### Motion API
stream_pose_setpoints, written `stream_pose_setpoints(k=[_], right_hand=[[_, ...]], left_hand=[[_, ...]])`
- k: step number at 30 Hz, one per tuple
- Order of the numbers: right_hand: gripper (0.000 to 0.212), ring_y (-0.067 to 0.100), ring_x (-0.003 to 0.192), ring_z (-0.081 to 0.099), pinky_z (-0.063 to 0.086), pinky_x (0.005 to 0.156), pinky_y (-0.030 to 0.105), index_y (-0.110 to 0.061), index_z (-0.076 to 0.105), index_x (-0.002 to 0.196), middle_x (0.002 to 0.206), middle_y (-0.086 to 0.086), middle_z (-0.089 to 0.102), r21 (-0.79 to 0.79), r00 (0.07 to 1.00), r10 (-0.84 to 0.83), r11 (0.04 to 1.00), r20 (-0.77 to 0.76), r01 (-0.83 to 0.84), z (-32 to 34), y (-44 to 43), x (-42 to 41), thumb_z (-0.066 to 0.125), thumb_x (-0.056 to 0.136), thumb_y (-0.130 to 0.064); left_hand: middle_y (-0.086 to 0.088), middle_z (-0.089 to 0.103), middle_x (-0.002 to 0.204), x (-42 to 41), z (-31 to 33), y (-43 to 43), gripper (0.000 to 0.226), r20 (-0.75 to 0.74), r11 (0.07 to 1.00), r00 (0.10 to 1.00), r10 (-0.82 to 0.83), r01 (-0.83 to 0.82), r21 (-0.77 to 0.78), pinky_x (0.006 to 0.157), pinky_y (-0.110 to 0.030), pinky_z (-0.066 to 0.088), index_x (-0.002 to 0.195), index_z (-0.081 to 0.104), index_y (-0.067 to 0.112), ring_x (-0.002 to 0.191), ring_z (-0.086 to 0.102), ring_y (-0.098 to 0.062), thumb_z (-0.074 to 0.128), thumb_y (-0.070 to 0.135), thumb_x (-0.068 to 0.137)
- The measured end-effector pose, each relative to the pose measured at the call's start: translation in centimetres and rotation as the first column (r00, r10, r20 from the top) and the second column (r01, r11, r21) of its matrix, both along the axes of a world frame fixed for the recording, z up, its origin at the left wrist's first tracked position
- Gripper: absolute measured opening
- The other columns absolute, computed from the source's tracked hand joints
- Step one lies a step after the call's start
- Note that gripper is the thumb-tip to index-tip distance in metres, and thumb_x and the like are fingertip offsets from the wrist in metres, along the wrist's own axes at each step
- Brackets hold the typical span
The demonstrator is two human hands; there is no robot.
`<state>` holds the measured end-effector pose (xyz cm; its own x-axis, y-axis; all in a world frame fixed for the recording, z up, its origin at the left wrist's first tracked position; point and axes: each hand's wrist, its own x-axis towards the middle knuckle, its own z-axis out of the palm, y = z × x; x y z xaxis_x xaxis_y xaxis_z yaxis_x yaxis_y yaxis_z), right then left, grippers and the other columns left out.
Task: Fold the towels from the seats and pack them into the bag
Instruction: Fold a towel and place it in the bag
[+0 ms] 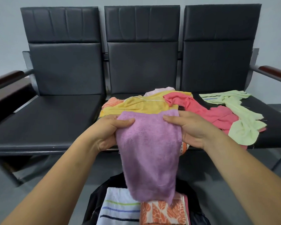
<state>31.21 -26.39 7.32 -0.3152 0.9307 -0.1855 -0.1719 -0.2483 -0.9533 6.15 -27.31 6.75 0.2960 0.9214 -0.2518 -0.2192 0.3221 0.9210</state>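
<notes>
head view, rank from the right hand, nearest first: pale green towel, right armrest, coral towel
1. coral towel, on the seat just right of the right hand holding the purple towel.
2. pale green towel, further right, lying partly over the coral one.
3. right armrest, at the far right edge.

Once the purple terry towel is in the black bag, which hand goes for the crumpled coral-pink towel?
Right, likely. The right hand holds one edge of the purple terry towel, close beside the crumpled coral-pink towel. The left hand holds the opposite edge, farther away, and would have to cross over.
</notes>
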Motion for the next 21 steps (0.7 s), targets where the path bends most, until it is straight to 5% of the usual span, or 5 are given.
stream_pose_setpoints(k=[5, 9, 14, 18, 21], right_hand=[[0.012, 0.016, 0.072, 0.074, 0.061, 0.061, 0.027, -0.001, 0.071, 0.096, 0.085, 0.009, 0.074, -0.209, 0.976, -0.074, 0.978, -0.205, 0.03, 0.7, 0.1, -0.3, 0.064, 0.091, -0.008], [0.019, 0.015, 0.078, 0.075, 0.062, 0.075, 0.027, -0.003, 0.08, 0.086, 0.089, 0.01, 0.075, -0.152, 0.915, -0.047, 0.988, -0.4, -0.015, 1.4, 0.1, 0.0, 0.065, 0.083, -0.015], [0.03, 0.027, 0.107, 0.071, 0.061, 0.087, 0.037, 0.004, 0.068, 0.122, 0.118, 0.018, 0.072, 0.031, 0.989, -0.027, 0.999, -0.144, 0.032, 1.0, 0.6, 0.6, 0.059, 0.093, -0.001], [0.022, 0.024, 0.098, 0.074, 0.061, 0.083, 0.041, -0.007, 0.071, 0.115, 0.108, 0.011, 0.076, 0.15, 0.988, -0.148, 0.979, 0.042, 0.14, 0.9, 0.7, 1.0, 0.063, 0.095, -0.005], [0.023, 0.024, 0.102, 0.073, 0.06, 0.09, 0.035, -0.002, 0.071, 0.115, 0.11, 0.013, 0.075, 0.099, 0.985, -0.128, 0.985, -0.115, 0.14, 1.2, 0.7, 0.9, 0.063, 0.094, -0.006]], left_hand=[[-0.021, 0.07, 0.12, -1.1, 0.4, 0.0, 0.048, -0.25, 0.998, 0.968, -0.007, 0.023, 0.061, 0.099, -0.042, 0.05, 0.111, 0.076, 0.004, 0.101, 0.065, -0.025, 0.085, 0.034, 0.075], [-0.01, 0.069, 0.108, -1.8, 0.6, 0.4, 0.054, 0.044, 0.993, 0.999, 0.027, -0.031, 0.114, 0.068, -0.026, 0.057, 0.132, 0.061, 0.002, 0.086, 0.065, -0.017, 0.072, 0.025, 0.084], [-0.021, 0.059, 0.137, -2.1, 0.2, 0.7, 0.035, -0.014, 0.946, 0.991, 0.135, -0.124, 0.299, 0.091, -0.034, 0.059, 0.122, 0.068, -0.003, 0.123, 0.061, -0.035, 0.066, 0.011, 0.09], [-0.014, 0.072, 0.116, -1.3, 0.6, 0.1, 0.023, -0.144, 0.888, 0.961, 0.235, -0.152, 0.434, 0.086, -0.036, 0.057, 0.116, 0.073, 0.012, 0.099, 0.068, -0.024, 0.059, 0.017, 0.099], [-0.006, 0.075, 0.105, -0.9, 1.0, -0.2, 0.024, -0.171, 0.87, 0.944, 0.281, -0.176, 0.46, 0.071, -0.029, 0.058, 0.12, 0.071, 0.016, 0.083, 0.069, -0.017, 0.056, 0.021, 0.102]])
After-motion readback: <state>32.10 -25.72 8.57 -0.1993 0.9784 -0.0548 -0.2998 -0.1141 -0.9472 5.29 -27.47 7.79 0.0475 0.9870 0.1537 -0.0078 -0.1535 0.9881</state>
